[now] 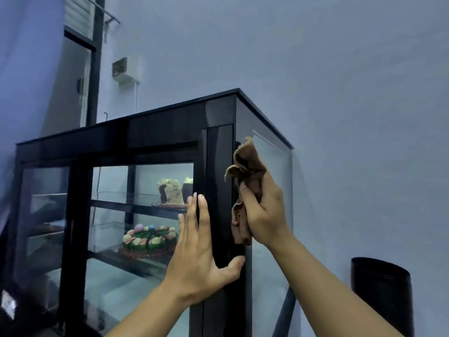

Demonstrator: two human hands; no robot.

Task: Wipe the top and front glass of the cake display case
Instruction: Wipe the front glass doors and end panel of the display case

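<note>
Head view — right hand [263, 210] clutches brown cloth [246, 171] against display case [218, 166] corner; left hand [199, 251] flat, fingers straight.

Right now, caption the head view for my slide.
Right hand grips brown cloth at display case corner; left hand presses flat beside it.

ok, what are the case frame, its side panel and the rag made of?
Frame: glossy black, probably coated metal; it shows sharp highlights and small screws at the corner. Side panel: clear glass, see-through with faint reflections. Cloth gripped by the right hand: soft brown fabric in limp, crumpled folds; the fibre is unclear.
</note>
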